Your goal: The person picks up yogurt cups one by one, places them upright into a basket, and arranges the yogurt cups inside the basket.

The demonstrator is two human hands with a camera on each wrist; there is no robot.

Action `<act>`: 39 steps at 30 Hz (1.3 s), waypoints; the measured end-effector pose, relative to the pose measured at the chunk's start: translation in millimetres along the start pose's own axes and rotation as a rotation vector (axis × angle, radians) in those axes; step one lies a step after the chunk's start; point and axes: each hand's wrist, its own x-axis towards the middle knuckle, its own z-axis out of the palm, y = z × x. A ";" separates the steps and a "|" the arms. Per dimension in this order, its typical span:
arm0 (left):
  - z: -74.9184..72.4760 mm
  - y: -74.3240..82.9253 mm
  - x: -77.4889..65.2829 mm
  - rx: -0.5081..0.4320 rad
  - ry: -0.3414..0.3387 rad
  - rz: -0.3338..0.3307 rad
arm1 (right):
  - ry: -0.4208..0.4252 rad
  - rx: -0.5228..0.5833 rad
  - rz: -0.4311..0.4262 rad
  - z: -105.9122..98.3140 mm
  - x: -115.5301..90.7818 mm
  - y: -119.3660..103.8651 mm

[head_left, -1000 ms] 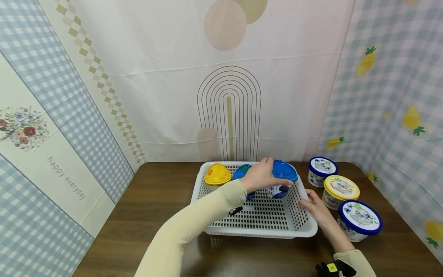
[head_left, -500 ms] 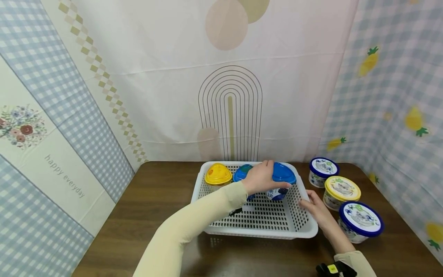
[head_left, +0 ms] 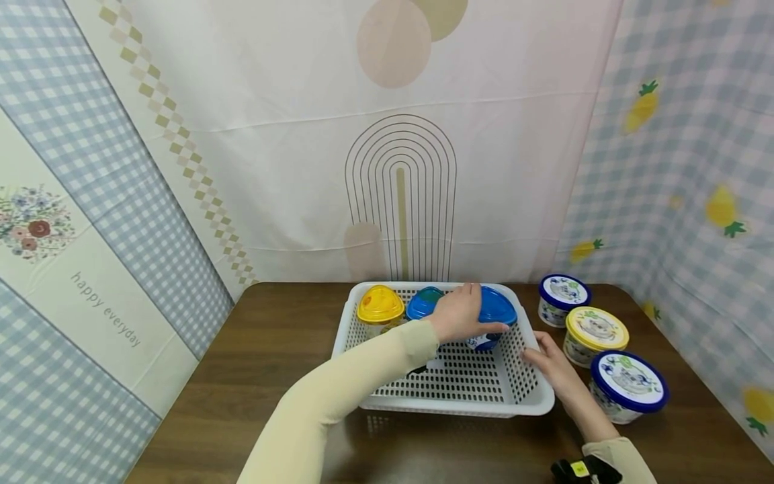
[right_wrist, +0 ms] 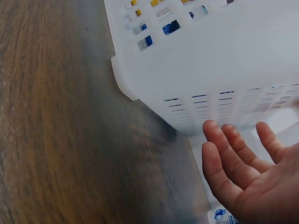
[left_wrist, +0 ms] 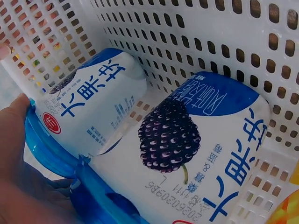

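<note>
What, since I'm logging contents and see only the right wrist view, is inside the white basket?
Observer: Three cups: a yellow-lidded cup and, to its right, two blue-lidded cups.
Operator: Is one being touched?
Observer: Yes, the left hand touches the lid of the rightmost cup.
Operator: Anything standing outside?
Observer: A yellow-lidded tub stands between two tubs with dark blue lids, right of the basket.

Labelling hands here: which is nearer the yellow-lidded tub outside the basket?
The right hand: it's beside the tub, while the left hand is farther, over the basket.
</note>
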 end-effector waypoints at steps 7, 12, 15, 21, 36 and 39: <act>2.9 0.1 2.3 0.048 -0.001 -0.015 | -0.008 0.008 0.004 0.0 0.4 -0.2; 3.9 -1.2 3.5 0.071 0.016 0.002 | -0.011 0.006 0.009 0.0 0.2 -0.5; 4.2 -1.8 4.1 0.102 0.031 0.007 | -0.009 0.003 0.016 -0.1 0.6 -1.0; 3.6 0.1 4.1 0.160 0.054 -0.001 | 0.001 -0.002 0.037 -0.5 1.8 -0.8; -0.8 6.9 1.4 0.141 0.026 -0.046 | 0.000 -0.003 0.044 -1.1 0.8 -3.1; -3.0 8.3 -0.4 0.138 0.016 -0.044 | 0.002 0.004 0.044 -0.6 0.5 -2.4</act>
